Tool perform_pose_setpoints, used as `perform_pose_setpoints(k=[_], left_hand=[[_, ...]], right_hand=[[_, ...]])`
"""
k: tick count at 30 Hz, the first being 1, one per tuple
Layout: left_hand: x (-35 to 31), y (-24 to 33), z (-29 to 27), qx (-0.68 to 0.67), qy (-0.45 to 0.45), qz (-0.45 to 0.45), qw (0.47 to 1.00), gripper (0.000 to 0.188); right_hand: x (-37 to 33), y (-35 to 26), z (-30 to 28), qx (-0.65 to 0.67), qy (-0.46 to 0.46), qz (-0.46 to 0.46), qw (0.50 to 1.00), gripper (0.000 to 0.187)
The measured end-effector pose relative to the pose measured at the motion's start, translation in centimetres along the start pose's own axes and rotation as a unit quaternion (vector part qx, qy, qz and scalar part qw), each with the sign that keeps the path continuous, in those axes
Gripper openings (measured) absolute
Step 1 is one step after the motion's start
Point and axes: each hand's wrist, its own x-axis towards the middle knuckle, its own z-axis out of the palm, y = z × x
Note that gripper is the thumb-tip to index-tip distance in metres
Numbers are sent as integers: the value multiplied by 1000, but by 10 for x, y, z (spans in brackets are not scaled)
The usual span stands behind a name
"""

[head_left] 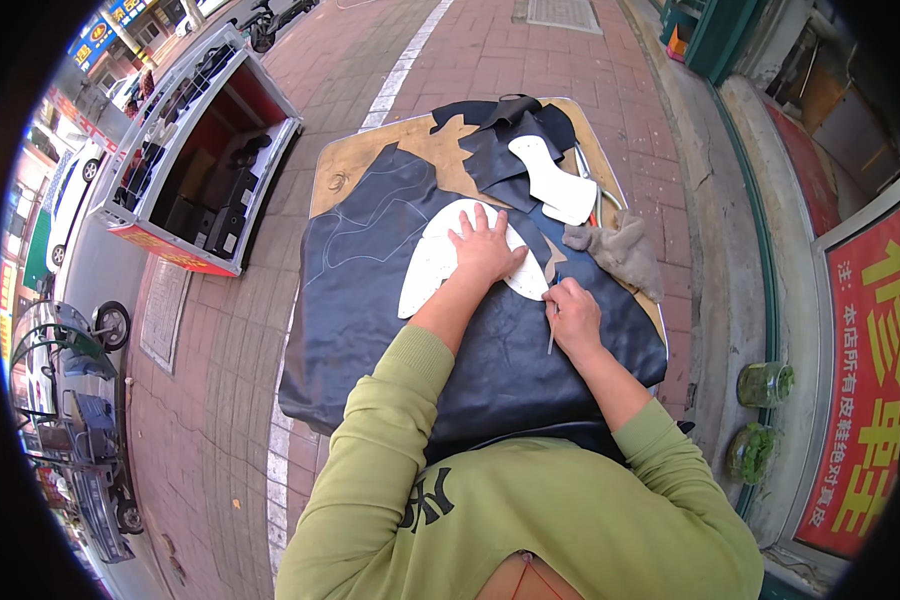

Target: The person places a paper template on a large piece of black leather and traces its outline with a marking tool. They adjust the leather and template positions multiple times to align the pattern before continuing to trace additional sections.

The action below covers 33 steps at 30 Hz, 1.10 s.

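Observation:
A large sheet of black leather (pixel 370 330) covers most of the table in front of me and hangs over its near edge. My left hand (pixel 485 248) lies with fingers spread on a white curved pattern piece (pixel 432 262), pressing it flat to the leather. At the right tip of that pattern, my right hand (pixel 575 315) is closed around a thin pen-like tool (pixel 550 343). Its tip is too small to make out. Pale drawn outlines (pixel 370 225) show on the leather to the left. Farther back lies a second white pattern piece (pixel 558 188).
A wooden tabletop (pixel 355 170) shows at the far left. Black leather scraps (pixel 505 125) lie at the back, and a crumpled grey cloth (pixel 620 255) at the right. A white-framed cart (pixel 195 170) stands left on the brick pavement. Two glass jars (pixel 765 385) stand by the doorway.

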Motion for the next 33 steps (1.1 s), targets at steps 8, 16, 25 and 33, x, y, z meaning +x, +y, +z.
perform_pose_setpoints(k=[8, 16, 25, 33], left_hand=[[-5, -6, 0, -14, 7, -18, 1000, 80], [-7, -9, 1, -15, 12, -24, 1000, 79], [-10, -13, 2, -15, 18, -21, 999, 78], [-12, -14, 9, -6, 33, -25, 999, 79]], right_hand=[[0, 1, 0, 7, -3, -11, 1000, 13], [-1, 3, 1, 6, -7, -17, 1000, 14], [-2, 1, 0, 4, -11, -20, 1000, 12], [-1, 1, 0, -4, -23, -13, 1000, 10]])
